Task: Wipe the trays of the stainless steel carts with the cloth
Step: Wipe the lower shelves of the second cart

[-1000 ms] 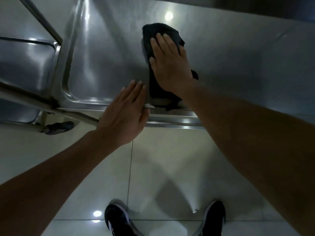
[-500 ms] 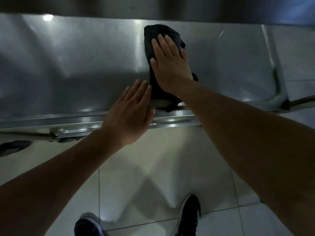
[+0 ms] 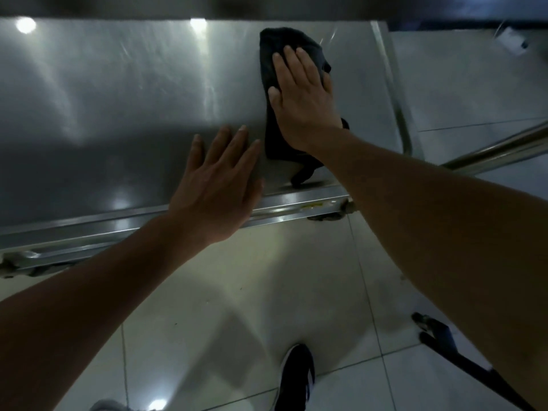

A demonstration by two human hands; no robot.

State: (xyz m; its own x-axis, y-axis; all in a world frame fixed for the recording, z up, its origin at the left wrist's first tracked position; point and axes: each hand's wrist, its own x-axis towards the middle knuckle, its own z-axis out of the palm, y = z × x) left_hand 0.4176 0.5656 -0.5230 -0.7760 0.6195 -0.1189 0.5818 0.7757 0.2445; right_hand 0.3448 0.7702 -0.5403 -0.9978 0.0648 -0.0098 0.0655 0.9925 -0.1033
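A dark cloth (image 3: 272, 51) lies flat on the stainless steel cart tray (image 3: 118, 99), near the tray's right end. My right hand (image 3: 302, 96) presses on the cloth with straight fingers. My left hand (image 3: 219, 185) lies flat over the tray's near rim, just left of the cloth, fingers spread and holding nothing. The cloth's lower tip hangs toward the near rim.
The cart's tubular handle (image 3: 498, 149) runs off to the right past the tray corner. Pale floor tiles (image 3: 237, 307) lie below, with my black shoe (image 3: 296, 378) on them. A dark wheeled object (image 3: 441, 333) stands on the floor at lower right.
Across the frames the view and both hands have travelled rightward along the tray; the left end and neighbouring cart left the view, and the tray's right edge and handle came in.
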